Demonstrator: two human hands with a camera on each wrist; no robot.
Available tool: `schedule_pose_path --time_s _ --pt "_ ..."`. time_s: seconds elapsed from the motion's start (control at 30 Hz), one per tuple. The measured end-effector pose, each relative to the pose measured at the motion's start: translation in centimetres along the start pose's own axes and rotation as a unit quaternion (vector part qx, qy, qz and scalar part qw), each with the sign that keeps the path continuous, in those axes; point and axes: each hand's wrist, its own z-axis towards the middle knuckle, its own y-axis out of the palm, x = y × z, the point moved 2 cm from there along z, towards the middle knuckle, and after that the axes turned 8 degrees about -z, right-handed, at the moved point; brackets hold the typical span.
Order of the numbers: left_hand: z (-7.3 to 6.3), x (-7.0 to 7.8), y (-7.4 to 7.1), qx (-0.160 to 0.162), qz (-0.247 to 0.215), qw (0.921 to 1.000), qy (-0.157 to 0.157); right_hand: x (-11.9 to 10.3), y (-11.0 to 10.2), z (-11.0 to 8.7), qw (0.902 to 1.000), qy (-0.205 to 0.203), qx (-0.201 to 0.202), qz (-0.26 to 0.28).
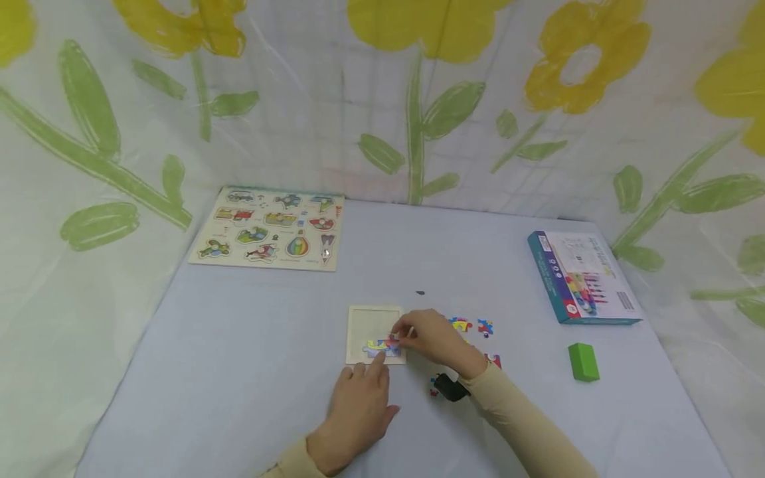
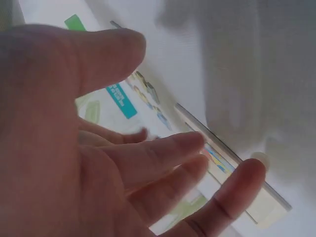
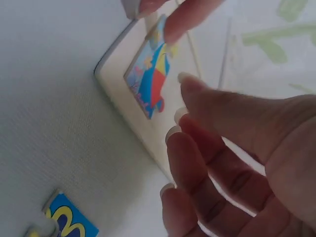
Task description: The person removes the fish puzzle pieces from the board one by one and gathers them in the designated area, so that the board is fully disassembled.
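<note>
A pale wooden puzzle tray [image 1: 376, 319] lies in front of me. Joined jigsaw pieces [image 3: 153, 79], showing a blue, red and yellow picture, lie along its near side. With an extended index finger, my left hand [image 1: 360, 401] touches these pieces, and its other fingers are by the tray's near edge. Over the tray's right side is my right hand [image 1: 433, 338], its fingers bent and the thumb near them. No piece shows between its fingertips in the right wrist view. A loose blue piece [image 3: 71, 217] with a yellow curve lies outside the tray.
Several loose pieces [image 1: 485, 326] lie right of the tray, some partly behind my right arm. A large picture puzzle board [image 1: 269, 229] is at the back left. At the right are a teal-sided box [image 1: 592, 279] and a green block [image 1: 583, 362]. A flowered curtain [image 1: 305, 133] hangs behind.
</note>
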Motion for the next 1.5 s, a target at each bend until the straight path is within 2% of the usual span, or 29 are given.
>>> schedule_pose_path --time_s 0.13,0.27,0.33,0.43,0.57,0.8,0.87,1.1,1.27,1.5 --pt "0.3 0.7 0.1 0.026 0.017 0.9993 0.021 -0.1 0.6 1.2 0.9988 -0.028 -0.027 -0.028" --pt "0.4 1.3 0.3 0.000 0.032 0.9990 0.031 -0.3 0.8 1.5 0.9967 -0.049 -0.051 -0.040" --pt "0.4 1.5 0.3 -0.012 0.038 0.9988 0.029 -0.5 0.8 1.6 0.9963 -0.055 -0.050 -0.044" --pt "0.4 1.6 0.4 -0.012 0.046 0.9986 0.023 -0.9 0.7 1.8 0.9955 -0.071 -0.034 -0.052" --pt "0.4 1.7 0.4 0.005 0.052 0.9984 0.023 -1.9 1.0 2.6 0.9946 -0.076 -0.039 -0.059" --pt "0.4 1.6 0.3 0.034 0.049 0.9974 0.041 -3.6 1.5 3.8 0.9899 -0.091 -0.096 -0.050" --pt "0.4 1.6 0.3 0.029 0.045 0.9975 0.045 -3.9 1.3 3.8 0.9886 -0.093 -0.109 -0.047" --pt "0.3 1.4 0.5 -0.009 0.013 0.9989 0.045 -4.3 1.2 3.6 0.9846 -0.115 -0.109 -0.073" --pt "0.3 1.3 0.5 -0.041 0.000 0.9983 0.040 -4.3 1.7 3.6 0.9888 -0.079 -0.106 -0.069" --pt "0.3 1.2 0.6 -0.050 -0.002 0.9978 0.043 -4.2 1.5 4.0 0.9913 -0.064 -0.101 -0.055"
